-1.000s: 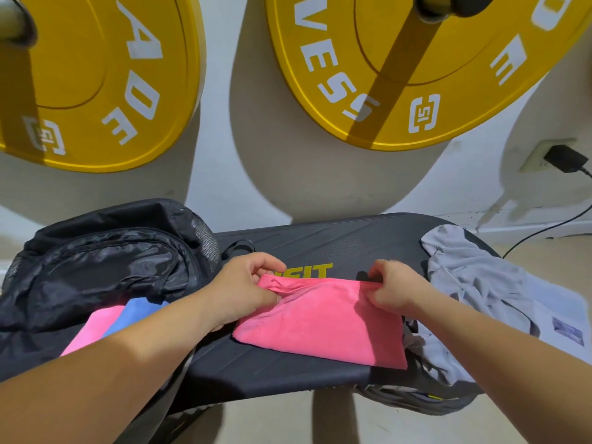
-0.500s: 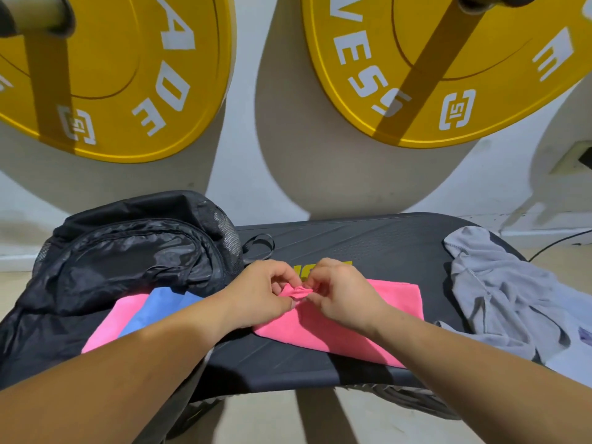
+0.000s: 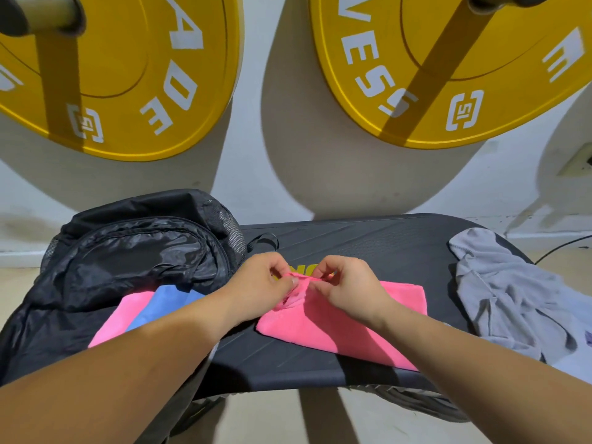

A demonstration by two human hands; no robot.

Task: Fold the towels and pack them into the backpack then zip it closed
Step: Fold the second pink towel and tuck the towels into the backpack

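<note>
A pink towel (image 3: 346, 328) lies partly folded on the black bench (image 3: 368, 245). My left hand (image 3: 259, 283) and my right hand (image 3: 349, 283) sit close together at its far edge, each pinching a bit of that edge and lifting it slightly. To the left, the black backpack (image 3: 134, 257) lies open on the bench, with a folded pink towel (image 3: 123, 315) and a folded blue towel (image 3: 166, 299) showing in its opening. A crumpled grey towel (image 3: 512, 296) lies at the bench's right end.
Two big yellow weight plates (image 3: 128, 75) (image 3: 448, 65) hang on bars against the white wall behind the bench. A black cable (image 3: 563, 248) runs along the floor at the right, below a wall socket (image 3: 579, 161). Beige floor shows beneath the bench's front edge.
My right hand slid left along the pink towel's far edge until it met my left hand. Both now pinch the edge together near its left corner. The view shifted right.
</note>
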